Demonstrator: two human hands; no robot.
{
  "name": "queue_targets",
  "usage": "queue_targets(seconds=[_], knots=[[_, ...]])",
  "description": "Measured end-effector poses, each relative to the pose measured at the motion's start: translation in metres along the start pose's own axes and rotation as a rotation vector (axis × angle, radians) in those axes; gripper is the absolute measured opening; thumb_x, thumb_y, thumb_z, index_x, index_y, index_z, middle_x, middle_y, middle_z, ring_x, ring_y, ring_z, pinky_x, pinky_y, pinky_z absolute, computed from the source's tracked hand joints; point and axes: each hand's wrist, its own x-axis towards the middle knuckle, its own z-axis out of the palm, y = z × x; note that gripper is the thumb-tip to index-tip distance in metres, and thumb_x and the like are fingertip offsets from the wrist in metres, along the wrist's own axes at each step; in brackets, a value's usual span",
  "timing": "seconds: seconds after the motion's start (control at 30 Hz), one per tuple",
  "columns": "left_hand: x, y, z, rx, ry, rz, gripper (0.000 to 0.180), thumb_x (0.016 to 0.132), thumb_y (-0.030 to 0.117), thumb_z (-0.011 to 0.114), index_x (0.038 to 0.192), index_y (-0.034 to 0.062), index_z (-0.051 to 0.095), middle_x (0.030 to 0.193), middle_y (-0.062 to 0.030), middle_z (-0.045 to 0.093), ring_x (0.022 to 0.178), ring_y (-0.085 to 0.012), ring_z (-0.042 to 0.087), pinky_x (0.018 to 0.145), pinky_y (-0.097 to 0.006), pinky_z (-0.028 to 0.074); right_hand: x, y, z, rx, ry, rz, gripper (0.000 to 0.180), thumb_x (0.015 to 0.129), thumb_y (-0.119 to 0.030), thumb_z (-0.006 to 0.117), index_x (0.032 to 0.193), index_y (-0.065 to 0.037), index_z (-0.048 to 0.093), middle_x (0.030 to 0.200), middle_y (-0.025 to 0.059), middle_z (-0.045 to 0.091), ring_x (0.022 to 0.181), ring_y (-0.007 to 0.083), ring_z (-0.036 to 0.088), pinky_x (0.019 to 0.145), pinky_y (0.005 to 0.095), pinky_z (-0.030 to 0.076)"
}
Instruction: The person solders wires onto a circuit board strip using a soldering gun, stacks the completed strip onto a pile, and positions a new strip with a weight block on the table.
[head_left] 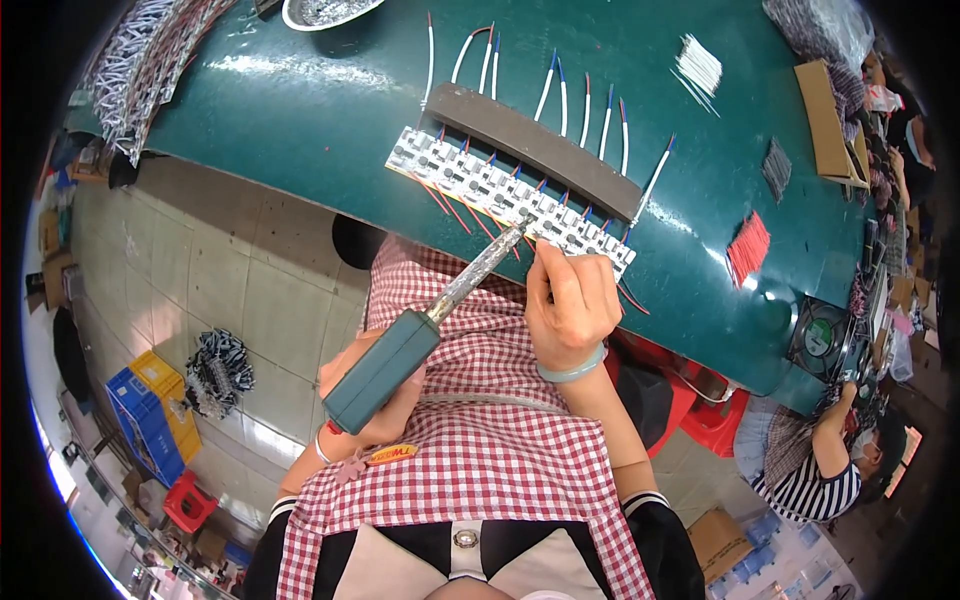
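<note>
My left hand (402,398) is wrapped round the green handle of a soldering iron (382,372). Its metal tip touches or nearly touches the middle of a white strip of small circuit boards (478,183). Just right of the tip, my right hand (575,308) is closed in a pinch at the strip's near edge; what its fingertips hold is hidden. Short red wires (455,212) stick out from that near edge. A dark bar (535,148) lies along the far side, across white wires (563,105) with red and blue ends.
On the green table (300,120) lie white sticks or tubes (698,70), red wires (748,248) and a dark bundle (776,168). A metal bowl (330,10) and heaped strips (150,60) are at the far left. A fan (822,335) and co-worker (815,480) are at right.
</note>
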Motion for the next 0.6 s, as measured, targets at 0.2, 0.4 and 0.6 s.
queue_targets(seconds=[0.2,0.4,0.6], knots=[[0.009,0.005,-0.005,0.099,-0.041,0.053,0.022,0.068,-0.004,0.075,0.09,-0.0058,0.071,0.09,-0.0214,0.07,0.071,-0.0314,0.071,0.061,-0.035,0.057,0.001,-0.002,-0.021,0.046,-0.044,0.065,0.028,0.07,0.012,0.075,0.096,0.004,0.071,0.075,0.0097,0.06,0.066,0.0254,0.057,0.056,0.0348,0.047],[0.006,-0.001,-0.003,0.07,-0.019,0.025,0.024,0.068,-0.005,0.075,0.092,-0.0068,0.071,0.092,-0.0216,0.07,0.079,-0.0341,0.072,0.069,-0.036,0.059,0.008,-0.017,-0.047,0.124,-0.031,0.096,0.031,0.07,0.014,0.077,0.097,0.001,0.069,0.074,0.01,0.058,0.065,0.0261,0.058,0.057,0.0338,0.048],[0.003,-0.005,-0.004,0.024,-0.034,0.022,0.026,0.069,-0.007,0.073,0.095,-0.0082,0.07,0.093,-0.0214,0.069,0.083,-0.0339,0.071,0.072,-0.036,0.058,0.022,-0.012,-0.005,0.164,-0.002,0.086,0.026,0.07,0.012,0.076,0.09,0.0,0.066,0.074,0.0102,0.058,0.064,0.0259,0.056,0.056,0.0352,0.045]])
